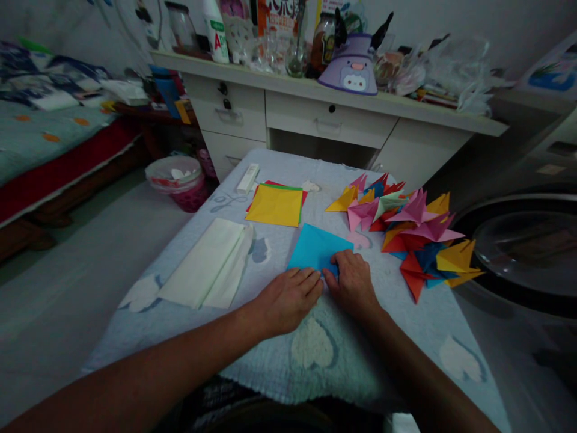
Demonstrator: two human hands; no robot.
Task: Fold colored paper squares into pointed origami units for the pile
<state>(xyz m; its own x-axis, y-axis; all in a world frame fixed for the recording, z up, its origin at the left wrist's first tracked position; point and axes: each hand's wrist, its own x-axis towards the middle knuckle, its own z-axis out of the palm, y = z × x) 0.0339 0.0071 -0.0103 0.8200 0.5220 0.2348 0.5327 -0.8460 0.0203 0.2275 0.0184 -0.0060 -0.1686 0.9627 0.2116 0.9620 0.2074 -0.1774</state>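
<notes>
A blue sheet of origami paper (315,248) lies on the cloth-covered table, its near edge partly hidden under my hands. My left hand (295,297) is at the near left of the sheet, fingers together and bent over its edge. At the near right, my right hand (354,282) has curled fingers on the paper, with the thumb against the edge. The two hands almost meet at the fingertips. Just beyond is a stack of square paper (276,205), yellow on top with green and red showing beneath. Several folded paper cranes (417,210) in mixed colours are heaped on the right.
Left of my hands lies a folded white paper or cloth (207,261), with a white box-shaped object (248,178) farther back. A white drawer desk (324,114) carrying jars and bags stands behind the table. A pink bin (178,183) is on the floor at left.
</notes>
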